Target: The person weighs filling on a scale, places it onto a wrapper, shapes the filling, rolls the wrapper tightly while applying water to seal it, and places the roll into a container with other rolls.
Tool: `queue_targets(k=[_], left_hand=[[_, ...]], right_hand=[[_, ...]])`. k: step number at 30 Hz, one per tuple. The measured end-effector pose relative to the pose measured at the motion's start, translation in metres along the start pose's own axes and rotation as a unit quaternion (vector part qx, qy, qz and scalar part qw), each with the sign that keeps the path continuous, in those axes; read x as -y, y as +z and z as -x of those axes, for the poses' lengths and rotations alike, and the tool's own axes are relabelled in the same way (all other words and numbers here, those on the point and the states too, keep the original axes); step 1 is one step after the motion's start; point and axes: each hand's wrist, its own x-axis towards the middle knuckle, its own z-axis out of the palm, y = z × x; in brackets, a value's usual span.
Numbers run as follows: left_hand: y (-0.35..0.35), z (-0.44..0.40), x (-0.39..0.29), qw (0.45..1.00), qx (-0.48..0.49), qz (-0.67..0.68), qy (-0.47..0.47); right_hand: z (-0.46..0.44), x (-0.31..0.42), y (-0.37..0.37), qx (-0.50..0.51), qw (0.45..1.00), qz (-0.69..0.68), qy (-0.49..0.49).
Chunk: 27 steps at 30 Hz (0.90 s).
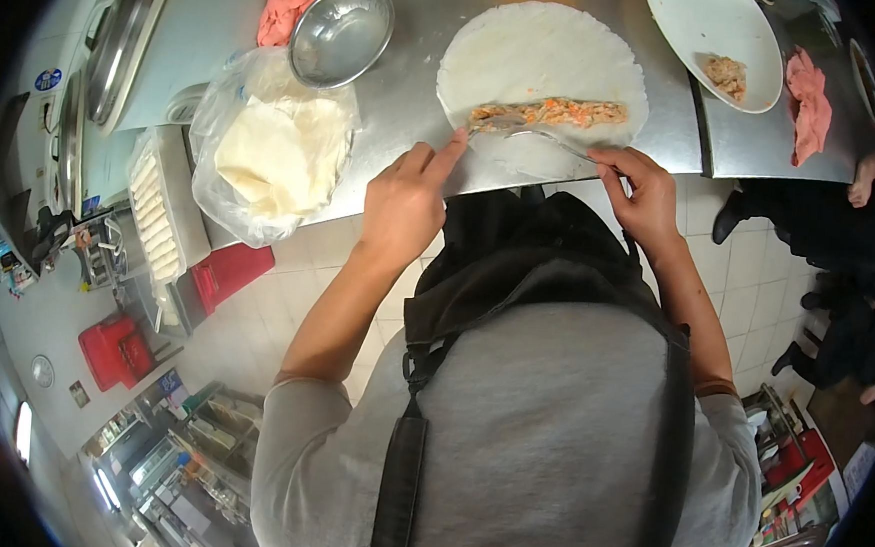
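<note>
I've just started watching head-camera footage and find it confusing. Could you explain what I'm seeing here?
There's no machine here: a person works with two bare hands. The only picture comes from a camera on their head, looking down, so their own body fills the bottom.

On the metal table lies a round pale sheet with a strip of filling across it. To its left are a metal bowl and a plastic bag of pale sheets; to its right, a white dish with some filling in it.

The right hand holds a spoon. The left hand points a finger near the filling's left end; whether it grips anything is unclear.
</note>
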Motion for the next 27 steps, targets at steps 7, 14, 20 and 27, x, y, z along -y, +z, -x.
queue_targets(k=[7,14,20,27], left_hand=[[-0.011,-0.006,0.009,0.999,-0.031,0.022,-0.005],[0.007,0.012,0.014,0.999,-0.008,0.020,-0.027],[0.010,0.003,0.002,0.997,-0.024,0.063,-0.036],[0.028,-0.019,-0.022,0.999,-0.014,0.041,-0.004]], right_hand=[[-0.004,0.000,0.010,-0.005,0.999,-0.026,-0.034],[-0.009,0.005,0.029,-0.012,0.999,-0.029,-0.035],[-0.010,-0.004,0.016,-0.021,0.998,-0.042,-0.042],[-0.007,-0.026,-0.008,-0.007,1.000,-0.027,-0.012]])
